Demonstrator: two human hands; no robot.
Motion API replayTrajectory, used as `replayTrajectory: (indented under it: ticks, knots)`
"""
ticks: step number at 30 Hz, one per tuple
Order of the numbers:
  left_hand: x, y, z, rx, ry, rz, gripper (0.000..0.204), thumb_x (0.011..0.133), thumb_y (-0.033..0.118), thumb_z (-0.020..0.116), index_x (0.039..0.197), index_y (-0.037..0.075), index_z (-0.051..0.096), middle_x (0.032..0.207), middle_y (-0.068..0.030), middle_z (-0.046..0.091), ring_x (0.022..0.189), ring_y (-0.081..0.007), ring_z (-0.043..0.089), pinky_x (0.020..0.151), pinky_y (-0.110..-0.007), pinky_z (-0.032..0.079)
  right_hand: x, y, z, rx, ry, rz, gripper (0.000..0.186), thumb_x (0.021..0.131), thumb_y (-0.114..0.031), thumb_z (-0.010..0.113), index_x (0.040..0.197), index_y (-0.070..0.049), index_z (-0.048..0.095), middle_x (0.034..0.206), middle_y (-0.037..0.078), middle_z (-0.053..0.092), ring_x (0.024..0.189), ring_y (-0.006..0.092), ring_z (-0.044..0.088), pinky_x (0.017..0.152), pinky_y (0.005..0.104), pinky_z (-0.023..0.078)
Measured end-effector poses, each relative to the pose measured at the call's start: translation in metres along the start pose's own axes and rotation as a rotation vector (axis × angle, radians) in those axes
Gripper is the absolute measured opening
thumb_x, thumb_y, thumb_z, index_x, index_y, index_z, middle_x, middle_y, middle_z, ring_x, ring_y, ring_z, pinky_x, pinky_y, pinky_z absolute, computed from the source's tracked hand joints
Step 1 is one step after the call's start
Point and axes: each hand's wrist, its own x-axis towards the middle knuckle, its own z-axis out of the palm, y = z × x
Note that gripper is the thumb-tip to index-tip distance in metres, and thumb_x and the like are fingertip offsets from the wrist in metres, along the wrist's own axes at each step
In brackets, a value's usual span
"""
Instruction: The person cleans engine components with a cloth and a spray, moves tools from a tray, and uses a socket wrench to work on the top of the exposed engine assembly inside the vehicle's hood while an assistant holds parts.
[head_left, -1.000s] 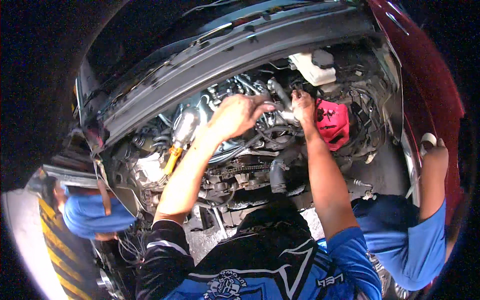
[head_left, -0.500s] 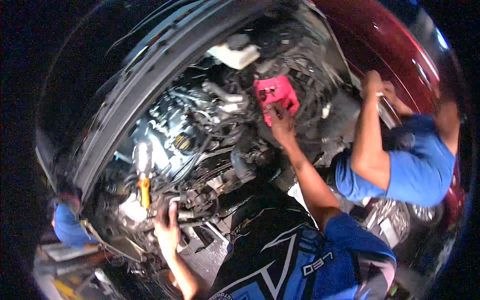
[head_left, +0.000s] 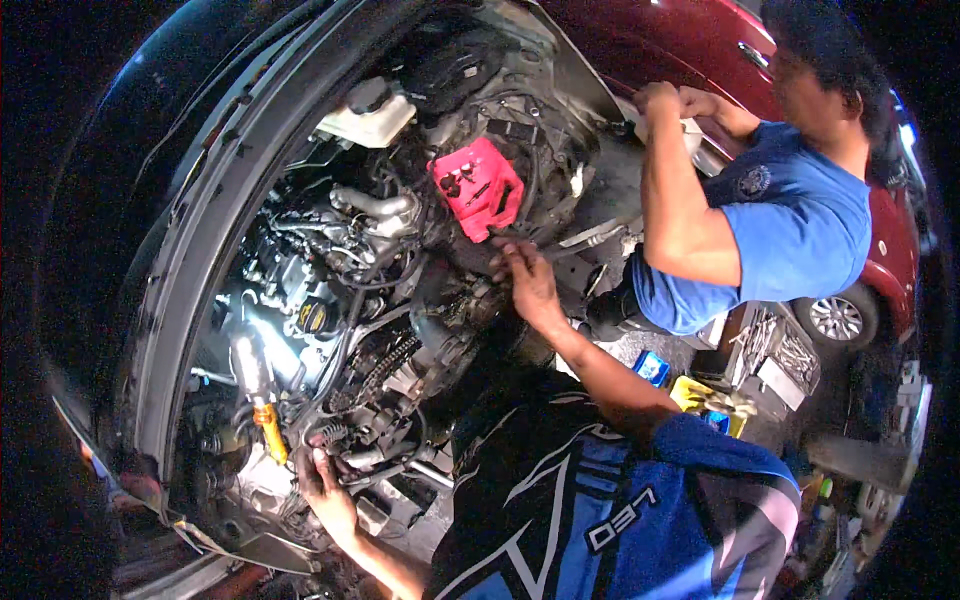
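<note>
My left hand [head_left: 328, 492] is low in the engine bay, its fingers curled beside a ribbed dark hose [head_left: 328, 436]. What lies between them, if anything, is hidden. My right hand [head_left: 534, 287] is just below a pink-red plastic container [head_left: 505, 213], which looks like a cut jug and carries several small dark parts. That hand's fingers are bent together; anything in them is too small to name. To the left of my left hand, a work lamp with a yellow handle [head_left: 268, 432] rests in the bay, lighting the engine [head_left: 305, 280].
A white reservoir [head_left: 368, 122] with a dark cap stands at the far side. To my right, another person in a blue shirt [head_left: 790, 215] holds both hands up near the red car [head_left: 690, 40]. Behind lie a tray of tools [head_left: 770, 345] and a yellow container [head_left: 690, 393].
The view has swung right. My right hand has drawn back out of the pink-red container to below it. My left hand stays by the hose.
</note>
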Motion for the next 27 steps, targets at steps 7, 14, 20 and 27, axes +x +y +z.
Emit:
replayTrajectory:
  ticks: [7, 14, 20, 27]
  knots:
    - [0.017, -0.009, 0.006, -0.161, -0.046, -0.019, 0.029, 0.096, 0.024, 0.058, 0.112, 0.001, 0.064, 0.099, -0.013, 0.068, 0.09, -0.0174, 0.061, 0.084, -0.031, 0.047, 0.01, -0.005, -0.024, 0.095, -0.009, 0.209, 0.04, 0.098, -0.041, 0.051, 0.103, -0.007, 0.072, 0.084, 0.007, 0.07, 0.075, 0.0132, 0.062, 0.073, 0.0287, 0.047]
    - [0.017, -0.018, 0.008, -0.191, 0.006, -0.016, 0.027, 0.1, 0.024, 0.051, 0.121, 0.011, 0.062, 0.068, -0.0025, 0.058, 0.062, -0.0099, 0.05, 0.06, -0.027, 0.042, -0.011, 0.028, -0.016, 0.08, -0.291, 0.375, 0.041, 0.098, -0.039, 0.053, 0.102, -0.001, 0.069, 0.093, 0.008, 0.069, 0.077, 0.0137, 0.059, 0.075, 0.0298, 0.047]
    - [0.007, -0.02, 0.004, -0.144, 0.043, -0.052, 0.037, 0.098, 0.03, 0.054, 0.119, -0.001, 0.057, 0.098, -0.0172, 0.067, 0.093, -0.0209, 0.061, 0.083, -0.036, 0.047, -0.032, 0.049, 0.001, -0.105, -0.587, 0.267, 0.043, 0.097, -0.041, 0.053, 0.102, -0.001, 0.068, 0.091, 0.008, 0.069, 0.077, 0.0162, 0.061, 0.077, 0.0325, 0.048]
    - [-0.002, -0.034, 0.004, -0.062, 0.079, -0.078, 0.041, 0.098, 0.034, 0.052, 0.126, 0.004, 0.057, 0.107, -0.0214, 0.067, 0.101, -0.0276, 0.065, 0.088, -0.037, 0.048, -0.031, 0.032, 0.021, -0.07, -0.515, 0.495, 0.036, 0.097, -0.035, 0.057, 0.102, -0.001, 0.066, 0.084, 0.003, 0.064, 0.075, 0.0102, 0.056, 0.068, 0.0242, 0.046]
